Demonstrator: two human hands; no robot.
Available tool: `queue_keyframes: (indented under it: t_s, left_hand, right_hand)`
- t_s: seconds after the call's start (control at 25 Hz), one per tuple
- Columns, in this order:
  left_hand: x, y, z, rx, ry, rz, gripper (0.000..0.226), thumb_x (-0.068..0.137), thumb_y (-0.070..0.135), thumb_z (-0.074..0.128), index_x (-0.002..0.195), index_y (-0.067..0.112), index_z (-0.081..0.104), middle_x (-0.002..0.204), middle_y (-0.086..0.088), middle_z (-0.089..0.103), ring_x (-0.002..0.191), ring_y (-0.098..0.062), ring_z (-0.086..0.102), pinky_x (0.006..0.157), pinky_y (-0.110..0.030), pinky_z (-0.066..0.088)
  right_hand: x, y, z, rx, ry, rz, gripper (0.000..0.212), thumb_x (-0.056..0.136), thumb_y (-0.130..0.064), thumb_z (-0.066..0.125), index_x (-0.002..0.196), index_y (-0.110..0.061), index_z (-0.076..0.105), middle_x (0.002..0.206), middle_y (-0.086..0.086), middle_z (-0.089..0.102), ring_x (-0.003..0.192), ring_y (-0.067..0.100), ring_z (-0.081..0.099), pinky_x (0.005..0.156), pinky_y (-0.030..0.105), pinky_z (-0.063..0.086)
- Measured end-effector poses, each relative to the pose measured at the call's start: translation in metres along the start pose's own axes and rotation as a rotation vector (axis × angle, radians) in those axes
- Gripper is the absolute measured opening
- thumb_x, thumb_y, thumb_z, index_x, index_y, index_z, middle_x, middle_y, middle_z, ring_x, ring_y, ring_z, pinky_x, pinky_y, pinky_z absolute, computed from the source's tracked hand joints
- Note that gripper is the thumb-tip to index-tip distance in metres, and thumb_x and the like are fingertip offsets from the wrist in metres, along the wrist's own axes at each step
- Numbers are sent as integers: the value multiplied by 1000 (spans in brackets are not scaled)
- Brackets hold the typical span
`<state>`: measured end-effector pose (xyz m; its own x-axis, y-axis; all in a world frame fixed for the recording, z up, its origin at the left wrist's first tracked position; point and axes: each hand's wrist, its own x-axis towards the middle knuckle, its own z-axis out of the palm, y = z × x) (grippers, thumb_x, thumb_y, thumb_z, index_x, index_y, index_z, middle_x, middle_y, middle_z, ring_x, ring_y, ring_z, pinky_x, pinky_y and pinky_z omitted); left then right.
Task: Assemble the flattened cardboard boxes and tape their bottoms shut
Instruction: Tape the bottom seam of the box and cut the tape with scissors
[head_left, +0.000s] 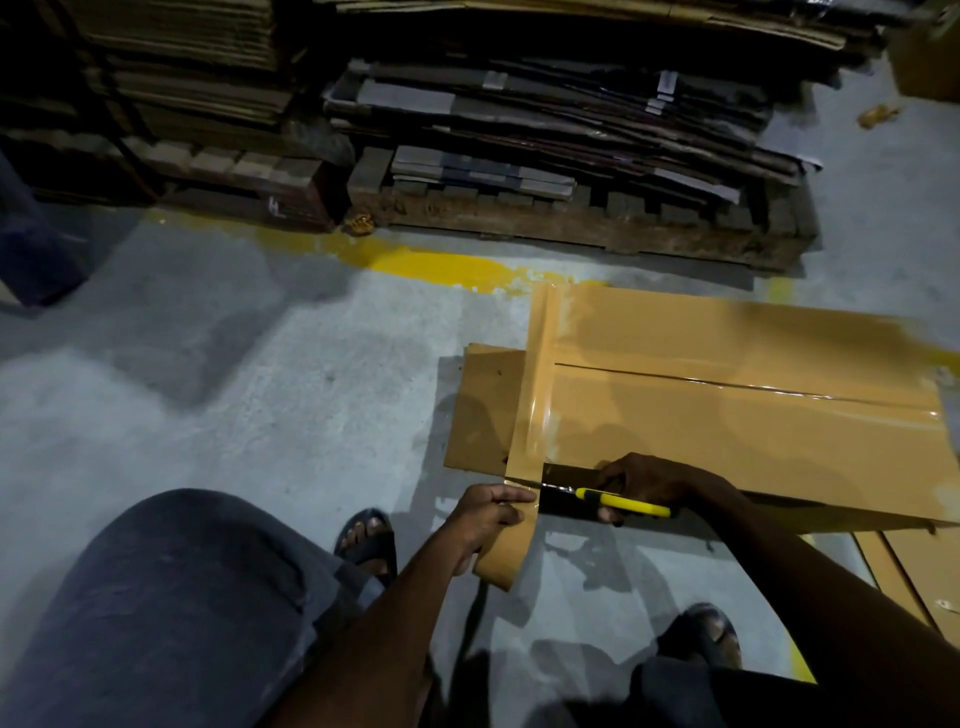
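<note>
**Cutting the tape at the box's near edge**

Cardboard box (727, 415) sits on the concrete floor (260, 389), right of center, w/ glossy brown tape along the middle seam. Another tape strip (535, 410) runs across its left end and down off the near edge. Left hand (485, 514) has a closed grip on that strip's loose end, thumb on top, w/ what looks like the tape roll (506, 553) right under the fingers. Right hand (649, 480) grip is wrapped tight round a yellow utility knife (623, 503), blade pointing left at the strip, just beside the left thumb. Can't tell if the blade's touching tape. Behind: wooden pallet (597, 228) stacked w/ flattened boxes (545, 114), yellow floor line (441, 262) in front of it.
</note>
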<state>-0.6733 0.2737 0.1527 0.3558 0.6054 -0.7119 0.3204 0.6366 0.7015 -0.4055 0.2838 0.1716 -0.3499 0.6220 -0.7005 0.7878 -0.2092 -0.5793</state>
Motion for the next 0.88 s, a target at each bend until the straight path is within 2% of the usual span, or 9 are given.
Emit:
queue_keyframes:
  t_s: [0.12,0.2,0.28,0.36,0.44,0.56,0.64,0.76,0.88]
  left_hand:
    - [0,1,0,29,3,-2,30,87,-3,58,109,12,71,106,2,65,90,-10,59,75,-21,46]
    - [-2,3,0,48,7,-13,29,87,-3,58,109,11,71,102,5,66,87,-8,59,71,-17,46]
    - [0,-1,0,74,13,-51,29,85,-5,59,106,10,72,101,3,67,85,-7,60,68,-16,47]
    - [-1,-8,-2,138,34,-85,28,81,-3,62,91,18,76,103,0,70,92,-14,63,80,-27,53]
    - [-3,-12,-7,224,66,-105,30,76,-2,64,74,25,77,99,1,72,100,-18,63,93,-38,52]
    - [-16,8,-14,279,89,-124,28,78,-3,59,76,20,75,92,5,70,91,-11,60,72,-27,50]
    - [-29,37,-19,320,98,-88,28,80,-4,55,81,18,73,88,7,67,81,-6,56,59,-21,42]
    - [-47,83,-31,441,87,28,33,78,-9,54,90,16,72,86,7,65,76,-7,57,52,-18,44]
    - [-64,127,-40,574,85,170,41,74,-15,56,97,15,71,99,1,67,76,-7,59,52,-19,47]
  right_hand:
    - [-1,-4,0,26,-20,50,33,76,-36,82,105,-22,74,68,-16,71,56,5,63,53,20,49]
    - [2,-4,0,1,-19,85,41,68,-45,84,101,-23,73,74,-3,75,54,5,64,54,25,52]
    - [6,-2,3,-135,-29,104,41,62,-55,84,91,-27,73,75,-4,75,60,2,66,68,29,55]
    - [10,-3,10,-240,-68,112,33,65,-56,83,85,-32,71,74,-8,74,69,3,66,76,29,53]
    - [8,-4,15,-315,-98,98,34,67,-54,84,92,-36,71,89,-7,75,85,10,68,80,29,52]
    - [-7,9,12,-403,-104,95,52,69,-46,85,117,-31,69,114,-4,70,104,18,64,88,31,51]
    - [-25,24,2,-262,-65,82,47,71,-36,86,115,-32,70,113,-3,71,103,17,65,88,33,53]
    - [-55,30,-17,109,61,68,38,73,-18,86,102,-39,73,102,-2,75,91,16,70,84,37,58]
    - [-64,18,-26,272,425,90,22,77,-24,83,95,-35,76,90,1,77,84,17,70,79,37,56]
